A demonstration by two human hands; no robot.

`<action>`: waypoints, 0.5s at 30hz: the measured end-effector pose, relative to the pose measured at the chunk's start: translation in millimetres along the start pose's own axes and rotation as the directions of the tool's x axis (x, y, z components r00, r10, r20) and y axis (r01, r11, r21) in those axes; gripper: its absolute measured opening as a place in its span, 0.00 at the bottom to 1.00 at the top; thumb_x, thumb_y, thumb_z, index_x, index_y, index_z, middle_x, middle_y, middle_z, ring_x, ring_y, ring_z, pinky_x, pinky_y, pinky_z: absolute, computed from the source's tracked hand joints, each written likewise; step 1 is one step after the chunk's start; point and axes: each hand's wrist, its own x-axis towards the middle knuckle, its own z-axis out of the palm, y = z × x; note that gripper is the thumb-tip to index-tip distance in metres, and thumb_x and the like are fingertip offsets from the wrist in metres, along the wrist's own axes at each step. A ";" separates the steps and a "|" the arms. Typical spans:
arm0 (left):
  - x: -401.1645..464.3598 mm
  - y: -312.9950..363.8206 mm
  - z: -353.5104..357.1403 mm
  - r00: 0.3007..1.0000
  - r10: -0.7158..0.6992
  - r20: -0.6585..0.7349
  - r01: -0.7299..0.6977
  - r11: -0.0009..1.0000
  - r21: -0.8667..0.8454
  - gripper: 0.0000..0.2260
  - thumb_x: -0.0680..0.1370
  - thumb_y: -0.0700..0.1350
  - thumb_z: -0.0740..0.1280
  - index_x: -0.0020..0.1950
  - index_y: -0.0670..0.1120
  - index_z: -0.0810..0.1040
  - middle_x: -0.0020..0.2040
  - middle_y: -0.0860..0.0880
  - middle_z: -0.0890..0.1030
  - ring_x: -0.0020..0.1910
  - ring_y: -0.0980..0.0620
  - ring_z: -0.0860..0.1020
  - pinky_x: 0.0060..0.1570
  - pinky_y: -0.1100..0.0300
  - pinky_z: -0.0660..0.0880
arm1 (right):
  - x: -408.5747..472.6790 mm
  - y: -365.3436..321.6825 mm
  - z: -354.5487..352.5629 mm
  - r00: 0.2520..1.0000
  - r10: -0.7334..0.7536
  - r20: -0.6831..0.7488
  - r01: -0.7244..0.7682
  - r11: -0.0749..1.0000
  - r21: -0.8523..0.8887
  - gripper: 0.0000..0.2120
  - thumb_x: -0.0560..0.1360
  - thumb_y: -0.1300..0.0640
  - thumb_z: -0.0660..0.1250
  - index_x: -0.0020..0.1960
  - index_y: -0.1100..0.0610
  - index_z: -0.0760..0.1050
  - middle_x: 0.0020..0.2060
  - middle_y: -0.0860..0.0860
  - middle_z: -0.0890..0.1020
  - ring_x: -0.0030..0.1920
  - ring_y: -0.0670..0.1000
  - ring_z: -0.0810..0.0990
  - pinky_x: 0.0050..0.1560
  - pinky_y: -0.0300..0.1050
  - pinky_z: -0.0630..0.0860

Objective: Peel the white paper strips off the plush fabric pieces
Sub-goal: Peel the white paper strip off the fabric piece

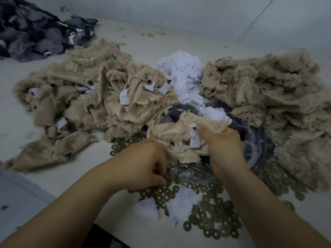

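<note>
Fingers [206, 135] of both hands gripping beige plush piece [172, 129], white paper strip [194, 138] at thumb

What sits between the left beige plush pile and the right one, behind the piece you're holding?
In the head view, a heap of peeled white paper strips fills the gap between the left plush pile and the right plush pile.

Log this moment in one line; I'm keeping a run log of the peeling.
step: peeling | left hand: grips fabric piece edge | right hand: holds fabric beside white paper strip | strip: still attached
</note>
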 end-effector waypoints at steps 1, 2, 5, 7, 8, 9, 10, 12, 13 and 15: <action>-0.9 -1.3 0.9 1.000 -0.002 0.016 0.002 0.999 0.045 0.08 0.68 0.55 0.77 0.42 0.54 0.84 0.46 0.60 0.75 0.49 0.60 0.70 0.53 0.59 0.73 | 0.0 0.9 0.2 1.000 -0.005 -0.001 0.005 1.000 -0.010 0.06 0.72 0.63 0.76 0.40 0.54 0.86 0.42 0.51 0.88 0.44 0.51 0.87 0.43 0.46 0.83; -1.6 -1.6 2.4 1.000 -0.008 0.022 0.006 0.997 0.083 0.10 0.68 0.56 0.77 0.44 0.54 0.84 0.48 0.60 0.75 0.51 0.60 0.69 0.53 0.58 0.73 | 0.0 1.8 0.5 1.000 -0.009 0.000 0.009 1.000 -0.018 0.06 0.72 0.63 0.76 0.40 0.54 0.85 0.42 0.51 0.88 0.44 0.51 0.87 0.45 0.47 0.83; -2.4 1.1 6.6 1.000 -0.020 0.008 0.019 0.993 0.118 0.10 0.69 0.54 0.77 0.46 0.53 0.82 0.49 0.59 0.74 0.52 0.58 0.68 0.54 0.55 0.72 | -0.6 3.7 1.8 1.000 -0.023 0.000 0.023 1.000 -0.015 0.06 0.72 0.64 0.76 0.41 0.54 0.85 0.41 0.50 0.88 0.44 0.50 0.87 0.42 0.42 0.83; -3.4 3.1 8.1 1.000 -0.018 -0.011 0.019 0.990 0.139 0.07 0.70 0.51 0.76 0.45 0.52 0.82 0.49 0.58 0.74 0.52 0.57 0.69 0.54 0.54 0.72 | -0.7 4.5 2.0 1.000 -0.031 -0.003 0.031 0.999 -0.014 0.06 0.72 0.65 0.76 0.42 0.54 0.85 0.41 0.49 0.88 0.44 0.49 0.87 0.41 0.39 0.82; -4.3 3.5 8.9 1.000 -0.014 -0.025 0.017 0.988 0.152 0.05 0.71 0.49 0.74 0.45 0.52 0.81 0.49 0.58 0.74 0.52 0.57 0.68 0.54 0.54 0.72 | -0.6 4.9 2.0 0.999 -0.033 -0.003 0.033 0.999 -0.018 0.06 0.72 0.65 0.75 0.43 0.54 0.84 0.41 0.49 0.88 0.44 0.49 0.87 0.41 0.39 0.82; -5.1 3.4 9.7 0.999 -0.009 -0.041 0.015 0.985 0.169 0.03 0.71 0.47 0.73 0.44 0.52 0.81 0.48 0.58 0.74 0.52 0.57 0.68 0.54 0.54 0.72 | -0.5 5.3 1.9 0.999 -0.036 -0.004 0.036 0.999 -0.022 0.06 0.73 0.65 0.75 0.43 0.54 0.84 0.41 0.49 0.88 0.44 0.49 0.87 0.41 0.40 0.82; -6.2 3.5 10.6 0.999 -0.005 -0.053 0.014 0.983 0.186 0.03 0.72 0.45 0.72 0.43 0.52 0.81 0.48 0.58 0.74 0.52 0.57 0.68 0.54 0.54 0.72 | -0.3 5.6 1.9 0.999 -0.039 -0.005 0.039 0.999 -0.025 0.07 0.73 0.65 0.75 0.43 0.54 0.84 0.41 0.49 0.88 0.44 0.49 0.87 0.42 0.40 0.83; -7.9 3.4 11.5 0.998 -0.003 -0.064 0.015 0.982 0.189 0.04 0.72 0.47 0.72 0.45 0.53 0.80 0.48 0.59 0.73 0.52 0.58 0.68 0.54 0.55 0.71 | -0.1 6.3 1.9 0.999 -0.041 -0.003 0.041 0.999 -0.031 0.06 0.73 0.65 0.75 0.45 0.54 0.84 0.42 0.49 0.88 0.45 0.50 0.87 0.44 0.43 0.83; -8.6 2.9 11.2 0.997 -0.005 -0.073 0.018 0.984 0.177 0.05 0.72 0.48 0.73 0.46 0.53 0.79 0.48 0.59 0.73 0.52 0.58 0.68 0.54 0.56 0.71 | 0.1 6.7 1.8 0.999 -0.043 0.000 0.043 0.999 -0.030 0.06 0.73 0.65 0.75 0.46 0.55 0.84 0.43 0.49 0.88 0.45 0.50 0.87 0.45 0.44 0.83; -9.6 2.5 8.9 0.995 -0.014 -0.104 0.031 0.986 0.167 0.07 0.71 0.50 0.74 0.46 0.52 0.79 0.48 0.58 0.73 0.50 0.56 0.70 0.50 0.57 0.73 | 0.5 7.3 1.6 0.999 -0.045 0.005 0.045 0.999 -0.029 0.06 0.73 0.65 0.74 0.45 0.55 0.84 0.42 0.49 0.88 0.45 0.50 0.87 0.44 0.44 0.83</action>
